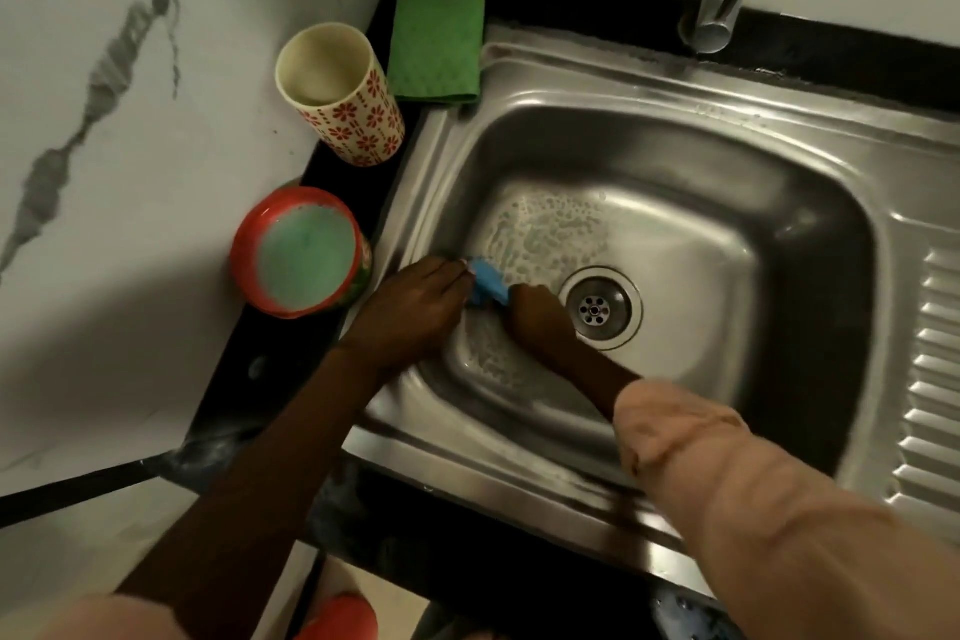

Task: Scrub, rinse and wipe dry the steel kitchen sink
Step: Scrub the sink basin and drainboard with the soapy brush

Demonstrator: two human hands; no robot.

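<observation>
Two containers stand at left: a red bowl (301,252) and a floral cup (340,94), with a green cloth (436,23) above. Mid-frame, the left hand (410,307) and right hand (537,314) both grip a blue scrubber (488,282) on the soapy floor of the steel sink (810,203), beside the drain (600,309).

The right hand (537,314) is bare, and just behind its wrist begins a loose, pale peach fabric sleeve (737,499), wrinkled and bunched at the cuff. The left hand (415,309) is bare, with an uncovered forearm behind it.
</observation>
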